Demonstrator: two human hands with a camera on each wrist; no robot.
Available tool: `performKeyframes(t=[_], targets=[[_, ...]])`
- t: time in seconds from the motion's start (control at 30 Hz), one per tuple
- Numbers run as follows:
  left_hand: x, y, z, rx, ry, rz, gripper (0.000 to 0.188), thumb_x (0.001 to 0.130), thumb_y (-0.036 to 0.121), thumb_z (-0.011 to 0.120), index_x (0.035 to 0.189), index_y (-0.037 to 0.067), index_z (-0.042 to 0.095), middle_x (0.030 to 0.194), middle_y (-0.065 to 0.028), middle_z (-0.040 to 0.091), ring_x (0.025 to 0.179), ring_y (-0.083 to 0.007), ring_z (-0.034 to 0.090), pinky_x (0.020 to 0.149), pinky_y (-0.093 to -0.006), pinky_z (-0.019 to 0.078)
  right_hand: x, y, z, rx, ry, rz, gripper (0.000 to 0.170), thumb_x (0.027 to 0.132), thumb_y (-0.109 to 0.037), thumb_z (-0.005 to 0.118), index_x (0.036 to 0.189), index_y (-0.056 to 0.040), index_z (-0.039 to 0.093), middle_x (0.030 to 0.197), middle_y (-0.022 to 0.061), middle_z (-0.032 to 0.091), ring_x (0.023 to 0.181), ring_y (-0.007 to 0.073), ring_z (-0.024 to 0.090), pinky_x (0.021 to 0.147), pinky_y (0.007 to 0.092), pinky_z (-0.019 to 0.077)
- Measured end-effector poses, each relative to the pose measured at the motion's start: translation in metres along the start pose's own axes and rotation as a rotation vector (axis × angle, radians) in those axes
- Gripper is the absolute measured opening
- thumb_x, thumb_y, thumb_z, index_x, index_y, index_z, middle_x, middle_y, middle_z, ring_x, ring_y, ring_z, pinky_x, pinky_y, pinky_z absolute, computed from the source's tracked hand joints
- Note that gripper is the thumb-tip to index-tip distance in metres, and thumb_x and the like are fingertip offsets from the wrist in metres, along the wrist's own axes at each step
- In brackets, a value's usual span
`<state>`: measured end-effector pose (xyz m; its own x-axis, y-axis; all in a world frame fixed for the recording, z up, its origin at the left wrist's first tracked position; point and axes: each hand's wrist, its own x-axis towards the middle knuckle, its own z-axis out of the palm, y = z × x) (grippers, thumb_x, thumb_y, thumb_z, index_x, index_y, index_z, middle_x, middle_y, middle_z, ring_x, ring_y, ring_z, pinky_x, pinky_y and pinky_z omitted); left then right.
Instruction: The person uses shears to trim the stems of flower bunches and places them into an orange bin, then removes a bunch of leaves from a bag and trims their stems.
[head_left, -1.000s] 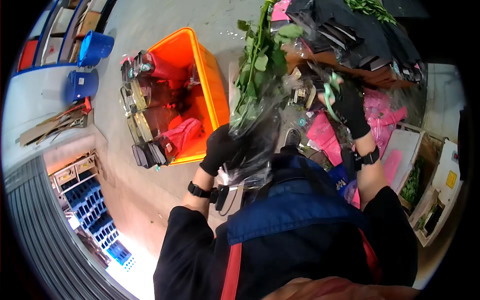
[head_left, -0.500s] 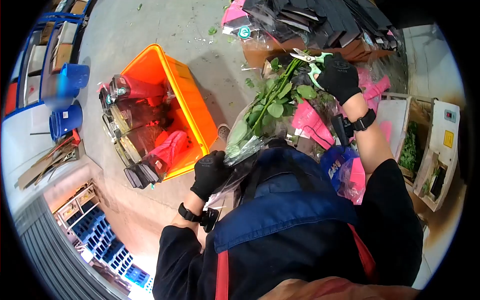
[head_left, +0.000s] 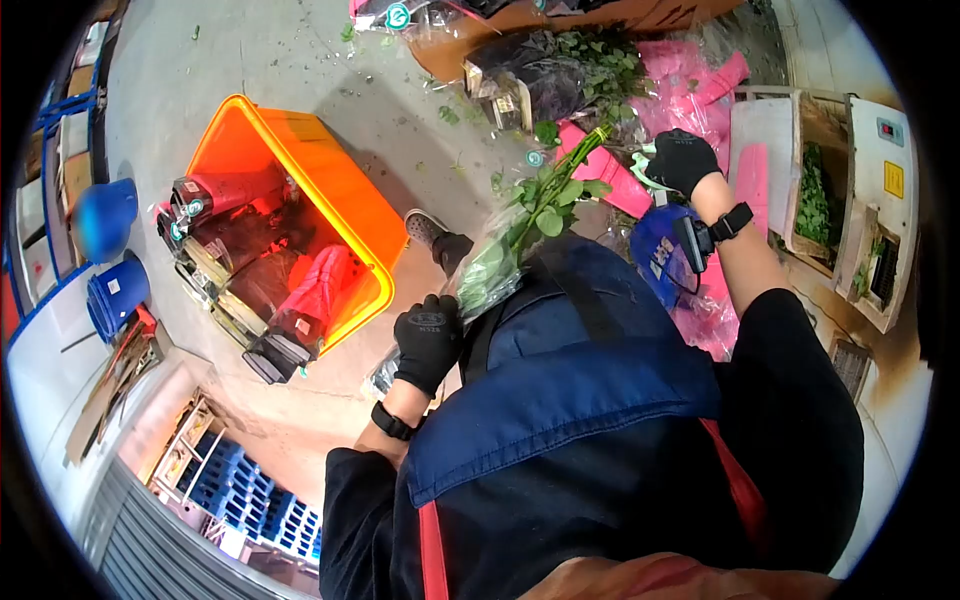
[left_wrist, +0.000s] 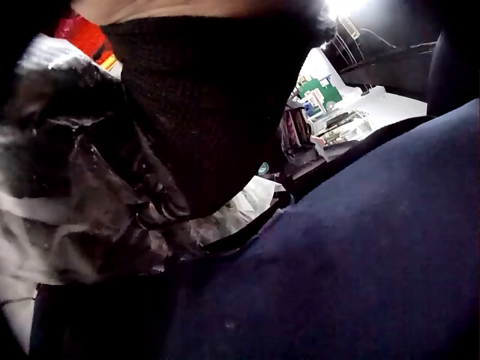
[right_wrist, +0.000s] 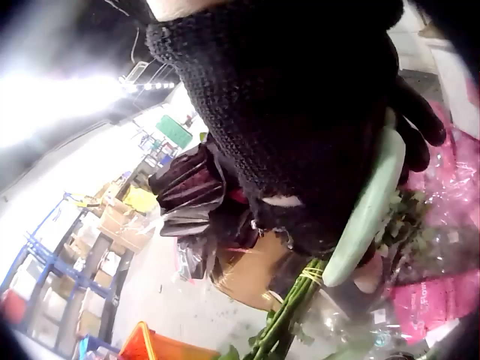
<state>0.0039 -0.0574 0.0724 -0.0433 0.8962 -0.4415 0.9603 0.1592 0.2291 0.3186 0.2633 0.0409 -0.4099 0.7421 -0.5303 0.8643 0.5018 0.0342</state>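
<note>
My black-gloved left hand (head_left: 430, 340) grips a bouquet (head_left: 548, 208) by its clear plastic sleeve, close to my navy apron (head_left: 600, 370). Its leafy green stems slant up to the right, bound with a yellow band near their ends. My right hand (head_left: 685, 163), also gloved, holds scissors (head_left: 655, 178) with pale green handles just right of those ends; the blades are hard to make out. Seen from the right wrist, a handle loop (right_wrist: 367, 206) curves out of the fingers beside the stems (right_wrist: 289, 319). In the left wrist view, crinkled plastic (left_wrist: 75, 180) lies by the dark glove (left_wrist: 202, 112).
An orange crate (head_left: 325, 150) at left holds several bouquets in pink and dark sleeves. Pink wrapping (head_left: 690, 80), loose leaves and a cardboard box (head_left: 440, 55) lie ahead. A white cabinet (head_left: 880, 200) stands at right, blue buckets (head_left: 117, 295) at far left.
The bouquet has swung from nearly upright to slanting right, its stem ends now near my right hand. The scissors, spread at the stem ends half a second ago, have moved down and away from them.
</note>
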Motion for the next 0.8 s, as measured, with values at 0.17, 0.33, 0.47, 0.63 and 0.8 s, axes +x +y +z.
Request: performKeyframes(t=[0.17, 0.33, 0.47, 0.63, 0.8], targets=[[0.003, 0.012, 0.001, -0.001, -0.158, 0.079, 0.019, 0.074, 0.028, 0.062, 0.085, 0.012, 0.058, 0.079, -0.0091, 0.060, 0.069, -0.0281, 0.062, 0.058, -0.0423, 0.0461, -0.014, 0.012, 0.034, 0.059, 0.055, 0.064, 0.037, 0.071, -0.042, 0.064, 0.085, -0.0083, 0.067, 0.086, 0.0161, 0.066, 0.088, 0.0328, 0.063, 0.076, 0.0423, 0.0517], [0.007, 0.019, 0.002, 0.011, -0.226, 0.147, 0.020, 0.079, 0.032, 0.059, 0.086, 0.013, 0.058, 0.080, -0.0086, 0.061, 0.071, -0.0266, 0.063, 0.059, -0.0415, 0.0470, -0.016, 0.015, 0.071, 0.181, 0.108, 0.119, 0.037, 0.072, -0.043, 0.064, 0.084, -0.0081, 0.067, 0.084, 0.0138, 0.065, 0.085, 0.0323, 0.063, 0.074, 0.0426, 0.0512], [0.009, 0.022, -0.006, 0.017, -0.227, 0.144, 0.018, 0.080, 0.031, 0.058, 0.085, 0.013, 0.057, 0.078, -0.0081, 0.061, 0.069, -0.0264, 0.064, 0.058, -0.0407, 0.0473, -0.026, 0.013, 0.072, 0.276, 0.135, 0.008, 0.037, 0.075, -0.044, 0.063, 0.085, -0.0087, 0.068, 0.084, 0.0158, 0.064, 0.082, 0.0322, 0.063, 0.071, 0.0423, 0.0507], [0.009, 0.029, 0.001, 0.113, -0.227, 0.193, 0.010, 0.079, 0.021, 0.056, 0.084, 0.012, 0.057, 0.077, -0.0080, 0.061, 0.067, -0.0255, 0.064, 0.055, -0.0403, 0.0478, -0.043, 0.037, 0.076, 0.136, 0.030, 0.127, 0.043, 0.073, -0.049, 0.064, 0.096, -0.0136, 0.069, 0.088, 0.0150, 0.065, 0.089, 0.0301, 0.063, 0.077, 0.0413, 0.0513], [0.023, 0.030, -0.001, 0.159, -0.273, 0.294, 0.011, 0.075, 0.016, 0.057, 0.084, 0.010, 0.060, 0.076, -0.0087, 0.063, 0.067, -0.0248, 0.065, 0.053, -0.0390, 0.0483, -0.047, 0.061, 0.084, 0.128, -0.178, 0.073, 0.050, 0.072, -0.052, 0.063, 0.093, -0.0067, 0.067, 0.093, 0.0188, 0.065, 0.090, 0.0330, 0.063, 0.079, 0.0434, 0.0505]])
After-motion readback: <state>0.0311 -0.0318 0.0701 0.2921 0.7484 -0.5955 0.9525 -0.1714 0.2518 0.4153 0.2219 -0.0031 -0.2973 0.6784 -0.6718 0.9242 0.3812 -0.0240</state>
